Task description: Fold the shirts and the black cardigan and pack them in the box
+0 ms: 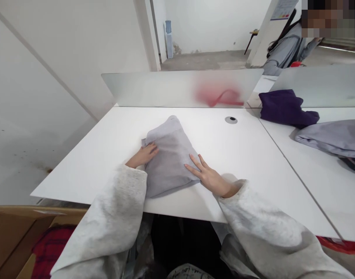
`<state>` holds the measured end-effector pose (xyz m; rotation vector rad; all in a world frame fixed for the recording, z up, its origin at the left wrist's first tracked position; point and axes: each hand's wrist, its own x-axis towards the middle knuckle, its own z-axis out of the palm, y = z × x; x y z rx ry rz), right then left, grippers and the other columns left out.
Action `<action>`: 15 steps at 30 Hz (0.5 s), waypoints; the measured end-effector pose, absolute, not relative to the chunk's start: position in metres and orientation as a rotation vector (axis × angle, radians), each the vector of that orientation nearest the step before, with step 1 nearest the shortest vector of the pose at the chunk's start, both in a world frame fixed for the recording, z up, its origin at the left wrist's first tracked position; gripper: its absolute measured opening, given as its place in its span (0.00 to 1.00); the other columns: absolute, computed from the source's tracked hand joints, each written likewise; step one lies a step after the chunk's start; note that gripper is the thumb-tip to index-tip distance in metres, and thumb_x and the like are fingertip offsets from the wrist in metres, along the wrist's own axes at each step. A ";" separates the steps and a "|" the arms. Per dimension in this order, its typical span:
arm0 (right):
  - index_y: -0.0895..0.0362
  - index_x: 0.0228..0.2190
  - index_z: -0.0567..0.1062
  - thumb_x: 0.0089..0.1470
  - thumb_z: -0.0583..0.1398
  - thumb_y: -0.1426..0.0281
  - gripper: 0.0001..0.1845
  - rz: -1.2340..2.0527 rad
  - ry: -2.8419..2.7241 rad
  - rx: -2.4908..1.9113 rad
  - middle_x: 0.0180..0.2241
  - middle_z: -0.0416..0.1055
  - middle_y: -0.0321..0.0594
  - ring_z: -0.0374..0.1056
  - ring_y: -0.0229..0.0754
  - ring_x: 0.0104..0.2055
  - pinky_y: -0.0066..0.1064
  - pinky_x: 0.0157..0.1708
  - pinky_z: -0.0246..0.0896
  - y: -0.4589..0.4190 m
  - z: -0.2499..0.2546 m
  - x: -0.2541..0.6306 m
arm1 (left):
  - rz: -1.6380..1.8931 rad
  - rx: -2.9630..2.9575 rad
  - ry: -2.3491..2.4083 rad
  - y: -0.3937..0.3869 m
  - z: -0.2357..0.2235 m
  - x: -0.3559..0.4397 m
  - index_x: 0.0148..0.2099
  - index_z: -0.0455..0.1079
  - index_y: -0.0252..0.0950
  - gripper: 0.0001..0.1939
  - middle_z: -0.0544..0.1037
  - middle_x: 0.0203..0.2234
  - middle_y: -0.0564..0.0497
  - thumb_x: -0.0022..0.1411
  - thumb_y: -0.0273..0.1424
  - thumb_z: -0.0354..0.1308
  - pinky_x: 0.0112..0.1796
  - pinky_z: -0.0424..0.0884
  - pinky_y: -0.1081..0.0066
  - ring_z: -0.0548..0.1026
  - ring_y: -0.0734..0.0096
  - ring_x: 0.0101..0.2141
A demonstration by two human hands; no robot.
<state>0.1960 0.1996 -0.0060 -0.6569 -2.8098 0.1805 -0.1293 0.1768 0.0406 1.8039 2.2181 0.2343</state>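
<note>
Pointing forward, folded grey cloth [170, 161]

My left hand [142, 155] lies flat with its fingers close together. My right hand [208, 179] lies flat with its fingers spread wide apart.

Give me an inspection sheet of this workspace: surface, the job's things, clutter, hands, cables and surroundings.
surface: white desk with a round grommet; frosted partition behind it.
job's things: folded grey cloth lying on the desk.
clutter: purple cloth and pale grey cloth on the adjoining desk.
hands: left hand flat on the cloth's left side; right hand, fingers spread, against its right side.
cables: nothing seen.
surroundings: cardboard box holding red fabric; person in grey beyond the partition; water dispenser farther off.
</note>
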 end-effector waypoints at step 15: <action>0.46 0.63 0.52 0.49 0.45 0.91 0.45 0.217 -2.675 -0.547 0.68 0.31 0.33 0.20 0.52 0.68 0.47 0.61 0.55 0.201 -0.009 0.194 | 0.693 1.465 2.563 0.239 0.018 -0.157 0.42 0.69 0.34 0.20 0.76 0.39 0.41 0.61 0.44 0.47 0.41 0.67 0.63 0.73 0.57 0.41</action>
